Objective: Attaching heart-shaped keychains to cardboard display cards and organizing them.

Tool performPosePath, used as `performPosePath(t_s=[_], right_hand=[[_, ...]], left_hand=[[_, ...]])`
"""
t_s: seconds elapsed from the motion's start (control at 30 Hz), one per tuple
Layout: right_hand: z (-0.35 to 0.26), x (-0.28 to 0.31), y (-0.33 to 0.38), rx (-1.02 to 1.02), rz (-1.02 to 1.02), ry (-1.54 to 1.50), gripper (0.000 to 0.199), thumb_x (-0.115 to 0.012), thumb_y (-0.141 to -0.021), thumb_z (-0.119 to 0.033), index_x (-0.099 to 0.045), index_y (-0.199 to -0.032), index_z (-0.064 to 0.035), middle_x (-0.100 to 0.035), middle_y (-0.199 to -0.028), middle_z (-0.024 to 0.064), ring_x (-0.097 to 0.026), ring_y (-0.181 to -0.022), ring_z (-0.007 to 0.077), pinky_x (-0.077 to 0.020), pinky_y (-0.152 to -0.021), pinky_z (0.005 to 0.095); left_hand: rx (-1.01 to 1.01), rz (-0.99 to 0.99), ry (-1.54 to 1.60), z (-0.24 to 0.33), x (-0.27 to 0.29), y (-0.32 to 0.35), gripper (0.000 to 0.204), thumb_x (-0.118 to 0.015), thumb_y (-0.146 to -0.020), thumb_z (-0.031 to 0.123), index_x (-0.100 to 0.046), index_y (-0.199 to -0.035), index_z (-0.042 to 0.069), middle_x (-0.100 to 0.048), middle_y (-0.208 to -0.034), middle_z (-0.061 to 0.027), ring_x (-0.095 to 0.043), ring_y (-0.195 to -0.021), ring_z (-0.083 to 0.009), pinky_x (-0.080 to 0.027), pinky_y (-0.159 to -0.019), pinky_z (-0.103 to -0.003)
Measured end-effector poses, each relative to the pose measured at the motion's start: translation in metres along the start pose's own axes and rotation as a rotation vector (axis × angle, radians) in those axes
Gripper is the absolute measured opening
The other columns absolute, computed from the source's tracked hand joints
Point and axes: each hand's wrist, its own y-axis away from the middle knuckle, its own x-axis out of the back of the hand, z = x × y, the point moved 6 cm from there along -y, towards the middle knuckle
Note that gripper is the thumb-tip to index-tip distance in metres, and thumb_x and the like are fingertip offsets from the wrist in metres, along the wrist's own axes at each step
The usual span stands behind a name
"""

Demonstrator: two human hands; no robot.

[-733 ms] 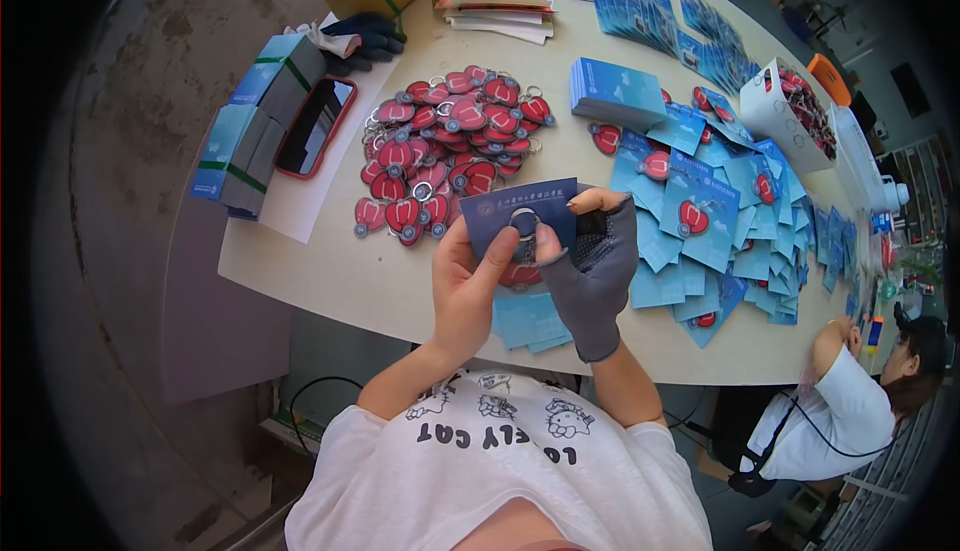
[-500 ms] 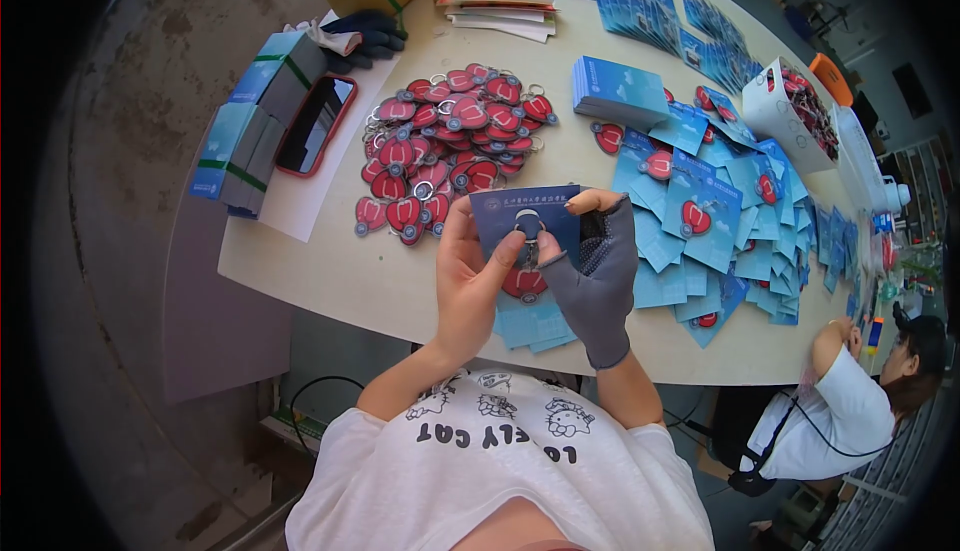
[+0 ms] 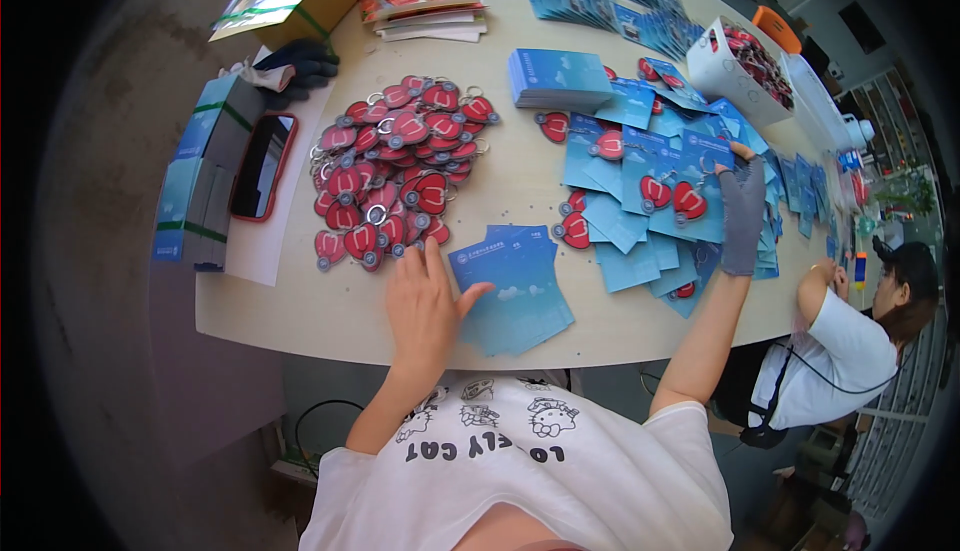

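Note:
My bare left hand (image 3: 420, 301) is open, its fingers stretched out and its thumb apart. The fingertips reach the near edge of a heap of red heart-shaped keychains (image 3: 408, 126). Beside the thumb lies a small stack of blue cards (image 3: 512, 296) with white clouds. My right hand (image 3: 742, 216), in a grey fingerless glove, is over the spread of blue cards at the right. Its thumb and fingers pinch the upper edge of a blue card (image 3: 712, 213) bearing a red keychain (image 3: 688, 201); part of the card is hidden behind the hand.
Banded card bundles (image 3: 205, 166), a red-cased phone (image 3: 264, 166) and dark gloves (image 3: 300, 69) line the left side. A card stack (image 3: 555, 79) stands at the back middle. Farther right are a white bin (image 3: 735, 76) of keychains and a seated person (image 3: 840, 351).
My hands have parted. The right carried the card with its keychain to the right-hand pile, and the left moved left to the keychain heap. The card stack in front now shows fully.

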Motion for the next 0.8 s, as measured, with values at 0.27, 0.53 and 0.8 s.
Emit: performPosePath(t_s=[0.27,0.53,0.8], right_hand=[[-0.09,-0.187,0.049,0.59,-0.434,0.367,0.026,-0.071,-0.078,-0.013,-0.063,-0.101,-0.0054,-0.062,-0.106,0.0146,-0.057,-0.107,0.0321,-0.0453,-0.092,0.0402],[-0.044,-0.292,0.046,0.548,-0.558,0.372,0.016,-0.066,-0.079,-0.019,-0.063,-0.088,-0.0063,-0.06,-0.091,0.0131,-0.059,-0.09,0.0323,-0.0474,-0.079,0.0433],[-0.07,-0.239,0.049,0.151,-0.636,-0.24,0.017,-0.065,-0.088,-0.008,-0.064,-0.101,0.0016,-0.065,-0.096,0.0045,-0.06,-0.078,0.0087,-0.0486,-0.073,0.0235]], left_hand=[[-0.038,-0.001,0.141,-0.001,-0.016,0.004,0.069,-0.08,-0.066,0.043,-0.05,-0.11,-0.001,-0.049,-0.097,-0.0125,-0.052,-0.09,-0.0288,-0.045,-0.075,-0.036],[0.123,-0.038,0.848,-0.027,-0.018,-0.005,0.035,-0.079,-0.077,0.009,-0.054,-0.099,0.001,-0.059,-0.085,-0.0073,-0.059,-0.076,-0.0166,-0.045,-0.068,-0.028],[0.23,0.195,1.59,-0.047,0.018,-0.021,0.01,-0.064,-0.093,0.008,-0.063,-0.098,-0.001,-0.059,-0.092,0.0017,-0.054,-0.083,-0.0049,-0.042,-0.074,-0.02]])
